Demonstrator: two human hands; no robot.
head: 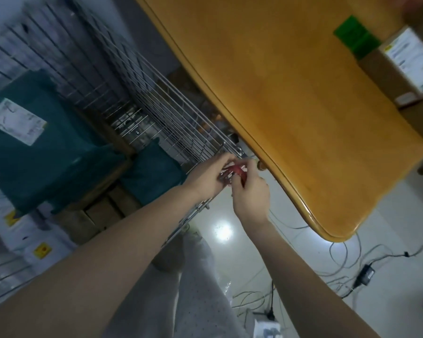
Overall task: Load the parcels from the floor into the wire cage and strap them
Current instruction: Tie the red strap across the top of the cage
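Head view: my left hand (209, 178) and right hand (250, 195) meet at the near corner of the cage (156, 111). The fingers of both are curled round a red strap (237, 170) held against the wire, though blur hides the exact grip. Inside the cage lie a big teal parcel (34, 147) and a smaller one (152, 173) just beside it. The bench (279, 93) next to the cage carries a box (401, 69). Cables (340, 262) trail over the floor.

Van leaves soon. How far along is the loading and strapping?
Done: teal parcels sit inside the wire cage. In hand: left hand and right hand both hold a red strap end at the cage's rim. Left: fastening it; no strap shows across the parcels.
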